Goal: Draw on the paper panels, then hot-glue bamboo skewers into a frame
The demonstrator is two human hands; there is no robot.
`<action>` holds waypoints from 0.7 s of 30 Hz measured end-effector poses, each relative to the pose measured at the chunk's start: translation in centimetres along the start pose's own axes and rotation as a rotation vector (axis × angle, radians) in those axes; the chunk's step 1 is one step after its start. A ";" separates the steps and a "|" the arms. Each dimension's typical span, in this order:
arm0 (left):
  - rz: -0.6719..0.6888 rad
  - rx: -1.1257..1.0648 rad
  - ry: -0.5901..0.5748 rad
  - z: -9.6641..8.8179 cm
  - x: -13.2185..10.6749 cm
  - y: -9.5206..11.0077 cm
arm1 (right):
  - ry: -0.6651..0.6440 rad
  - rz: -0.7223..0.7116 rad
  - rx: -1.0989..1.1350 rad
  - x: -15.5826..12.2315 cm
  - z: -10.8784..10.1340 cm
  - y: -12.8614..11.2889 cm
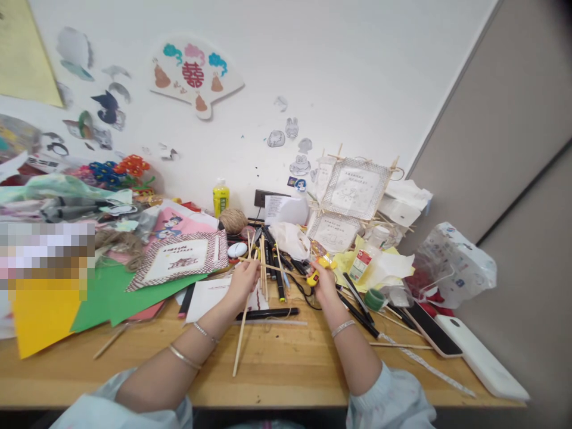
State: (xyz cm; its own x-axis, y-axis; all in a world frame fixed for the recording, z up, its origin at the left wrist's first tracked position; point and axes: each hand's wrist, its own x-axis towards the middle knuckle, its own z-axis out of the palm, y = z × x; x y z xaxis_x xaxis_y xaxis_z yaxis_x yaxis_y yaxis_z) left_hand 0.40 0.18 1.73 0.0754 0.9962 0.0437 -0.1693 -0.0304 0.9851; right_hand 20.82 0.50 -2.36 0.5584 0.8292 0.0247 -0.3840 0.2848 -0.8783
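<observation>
My left hand (246,280) is closed around thin wooden sticks (240,345). One of them slants down toward the table's front edge, and another reaches across toward my right hand. In my right hand (325,287) is a small yellow glue gun (314,277), gripped by its handle, with its cord trailing below. The two hands are apart, over the middle of the table. Several more sticks stand upright behind my left hand, among black markers (280,287). My fingers hide part of the held sticks.
A wooden table (286,369) carries green paper (116,298), a framed drawing (183,256), a twine ball (233,221) and a yellow bottle (220,198). To the right are stick-framed drawings (357,185), a glue bottle (358,264), a phone (433,329) and a white device (482,357).
</observation>
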 end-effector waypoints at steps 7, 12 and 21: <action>-0.002 0.003 0.001 0.0 0.0 0.0 | 0.011 -0.047 -0.039 0.1 0.0 0.1; -0.001 0.004 0.003 0.1 0.0 0.0 | -0.010 -0.068 -0.061 -0.1 0.0 0.1; -0.005 0.016 0.002 0.0 0.0 0.1 | -0.032 -0.047 -0.074 -0.4 0.3 -0.5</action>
State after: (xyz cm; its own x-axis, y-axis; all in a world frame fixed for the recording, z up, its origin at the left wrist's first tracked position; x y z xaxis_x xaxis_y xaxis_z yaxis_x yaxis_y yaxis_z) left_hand 0.44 0.17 1.79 0.0740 0.9965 0.0381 -0.1529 -0.0264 0.9879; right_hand 20.59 0.19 -1.78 0.5500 0.8312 0.0813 -0.3020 0.2887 -0.9086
